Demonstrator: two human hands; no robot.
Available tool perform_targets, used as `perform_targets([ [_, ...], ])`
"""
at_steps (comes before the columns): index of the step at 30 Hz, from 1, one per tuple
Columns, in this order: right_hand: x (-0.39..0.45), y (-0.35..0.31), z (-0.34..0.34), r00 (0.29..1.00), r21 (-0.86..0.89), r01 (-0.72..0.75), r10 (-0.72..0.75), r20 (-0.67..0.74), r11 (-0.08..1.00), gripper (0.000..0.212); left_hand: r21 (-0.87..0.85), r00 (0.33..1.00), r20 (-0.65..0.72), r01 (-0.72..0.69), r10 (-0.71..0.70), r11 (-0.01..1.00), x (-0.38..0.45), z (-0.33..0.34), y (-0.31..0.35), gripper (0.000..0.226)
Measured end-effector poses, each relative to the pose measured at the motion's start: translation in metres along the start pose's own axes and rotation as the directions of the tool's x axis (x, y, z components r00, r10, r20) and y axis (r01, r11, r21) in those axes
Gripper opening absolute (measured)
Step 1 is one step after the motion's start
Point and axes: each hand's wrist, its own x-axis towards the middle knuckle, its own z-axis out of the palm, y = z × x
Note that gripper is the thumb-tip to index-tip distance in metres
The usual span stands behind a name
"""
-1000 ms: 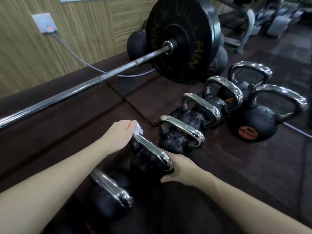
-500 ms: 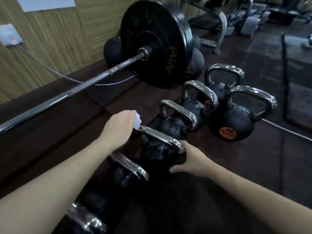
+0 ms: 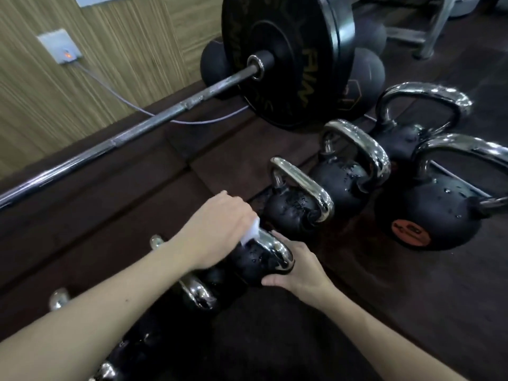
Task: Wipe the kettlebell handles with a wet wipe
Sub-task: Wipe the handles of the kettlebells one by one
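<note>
A row of black kettlebells with chrome handles runs diagonally across the dark floor. My left hand (image 3: 220, 229) presses a white wet wipe (image 3: 251, 232) against the far end of the chrome handle (image 3: 275, 247) of one small kettlebell (image 3: 255, 261). My right hand (image 3: 295, 266) cups that kettlebell's body from the near right side. Further along the row stand a small kettlebell (image 3: 294, 207), a medium one (image 3: 343, 182) and a big one with an orange label (image 3: 428, 213). More kettlebell handles (image 3: 196, 292) show under my left forearm.
A barbell (image 3: 154, 123) with a large black plate (image 3: 283, 56) lies across the floor behind the row. Black medicine balls (image 3: 365, 70) sit by the plate. A cable (image 3: 121, 99) runs from a wall socket (image 3: 60, 46) on the wood-panelled wall. A metal rack leg (image 3: 431, 31) stands far right.
My left hand with the wipe has slid along the handle toward my right hand. The view has shifted closer to the kettlebells and back left.
</note>
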Motion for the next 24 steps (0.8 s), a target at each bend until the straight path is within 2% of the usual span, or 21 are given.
perform_targets([
  [1, 0.000, 0.002, -0.002, 1.000, -0.017, 0.010, -0.010, 0.002, 1.000, 0.106, -0.063, 0.993, -0.021, 0.114, -0.115, 0.992, 0.001, -0.004, -0.004, 0.032],
  [2, -0.001, 0.002, -0.003, 1.000, -0.037, 0.025, -0.025, 0.003, 0.999, 0.107, -0.034, 0.984, -0.029, 0.173, -0.174, 0.984, 0.000, -0.007, -0.004, 0.036],
  [4, 0.000, 0.006, -0.003, 0.999, -0.025, 0.037, -0.037, -0.008, 0.999, 0.107, 0.033, 0.980, -0.047, 0.192, -0.191, 0.981, 0.003, -0.007, 0.009, 0.037],
  [7, 0.000, 0.009, -0.002, 0.998, 0.020, 0.051, -0.050, -0.023, 0.998, 0.093, 0.267, 0.998, -0.025, -0.042, 0.050, 0.963, 0.008, 0.003, 0.055, 0.024],
  [9, 0.000, 0.011, -0.003, 0.997, 0.005, 0.072, -0.072, -0.016, 0.997, 0.069, 0.270, 0.983, -0.009, -0.177, 0.186, 0.947, 0.000, 0.020, 0.072, 0.027],
  [10, -0.001, 0.009, -0.004, 0.997, 0.005, 0.076, -0.076, -0.014, 0.997, 0.064, 0.230, 0.981, -0.001, -0.191, 0.196, 0.954, -0.004, 0.025, 0.072, 0.032],
  [12, -0.001, 0.007, -0.005, 0.998, 0.021, 0.065, -0.065, -0.003, 0.998, 0.073, 0.196, 0.977, -0.041, -0.199, 0.211, 0.960, -0.008, 0.023, 0.054, 0.039],
  [15, 0.002, 0.008, -0.005, 0.999, 0.048, 0.034, -0.034, -0.007, 0.998, 0.099, 0.193, 0.992, -0.076, -0.081, 0.097, 0.978, -0.001, 0.007, 0.014, 0.030],
  [17, 0.001, 0.009, -0.005, 1.000, 0.068, 0.018, -0.018, 0.005, 0.997, 0.102, 0.212, 0.994, -0.114, 0.019, 0.005, 0.977, 0.001, -0.001, -0.007, 0.038],
  [18, 0.000, 0.008, -0.005, 1.000, 0.069, 0.010, -0.010, 0.000, 0.998, 0.102, 0.297, 0.994, -0.102, 0.000, 0.032, 0.955, 0.002, -0.006, -0.009, 0.042],
  [19, 0.000, 0.008, -0.005, 1.000, 0.066, 0.004, -0.004, -0.006, 0.998, 0.102, 0.256, 0.994, -0.103, 0.007, 0.021, 0.967, 0.004, -0.004, -0.008, 0.044],
  [20, 0.002, 0.008, -0.005, 1.000, 0.053, 0.004, -0.003, -0.011, 0.999, 0.102, 0.236, 0.997, -0.079, 0.021, -0.002, 0.972, 0.009, -0.004, 0.002, 0.043],
  [22, 0.003, 0.008, -0.005, 0.999, -0.002, 0.034, -0.034, -0.015, 0.999, 0.094, 0.304, 0.997, -0.037, -0.057, 0.072, 0.951, 0.014, -0.001, 0.040, 0.035],
  [24, 0.001, 0.007, -0.004, 0.997, -0.047, 0.078, -0.079, -0.024, 0.996, 0.067, 0.302, 0.983, 0.067, -0.183, 0.171, 0.935, 0.009, 0.014, 0.069, 0.026],
])
